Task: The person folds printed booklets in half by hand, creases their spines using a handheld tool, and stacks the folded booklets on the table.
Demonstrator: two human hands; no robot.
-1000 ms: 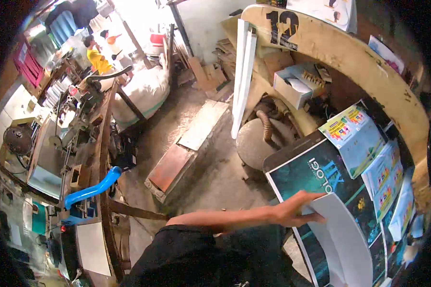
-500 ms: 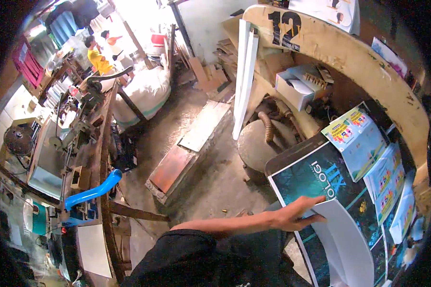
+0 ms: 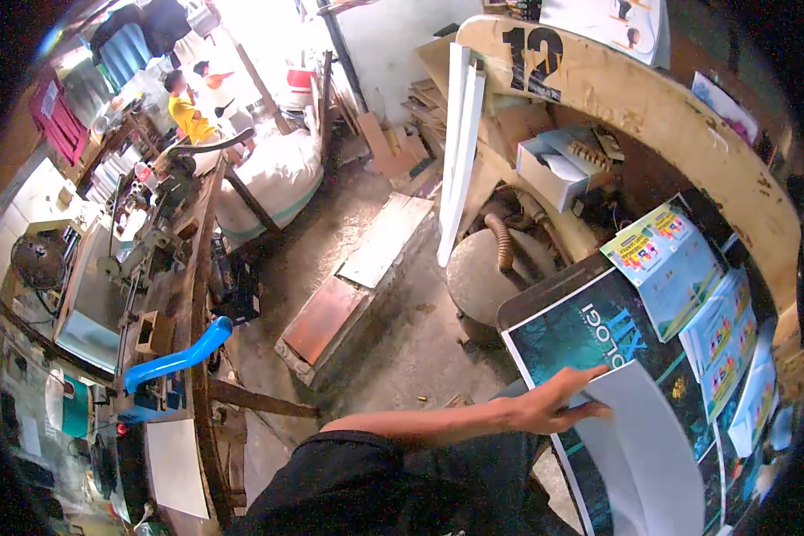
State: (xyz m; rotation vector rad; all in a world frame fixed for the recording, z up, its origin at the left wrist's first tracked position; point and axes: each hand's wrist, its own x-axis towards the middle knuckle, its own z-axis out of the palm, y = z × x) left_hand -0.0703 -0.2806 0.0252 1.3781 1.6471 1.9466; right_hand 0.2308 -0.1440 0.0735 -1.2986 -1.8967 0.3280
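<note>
My left hand (image 3: 552,404) reaches across to the right from a black sleeve. Its fingers grip the top left corner of a large white sheet (image 3: 654,456). The sheet lies partly curled over a dark teal printed poster (image 3: 590,335) on a work surface at the right. My right hand is out of view.
Colourful leaflets (image 3: 668,261) lie beside the poster under a curved wooden panel (image 3: 679,116). On the concrete floor are a round drum with a hose (image 3: 484,268), planks (image 3: 366,268) and white boards (image 3: 460,152). A cluttered bench with a blue pipe (image 3: 174,359) runs along the left. A person in yellow (image 3: 186,105) stands far off.
The white sheet has come down flatter onto the poster, and my hand has shifted slightly lower with it.
</note>
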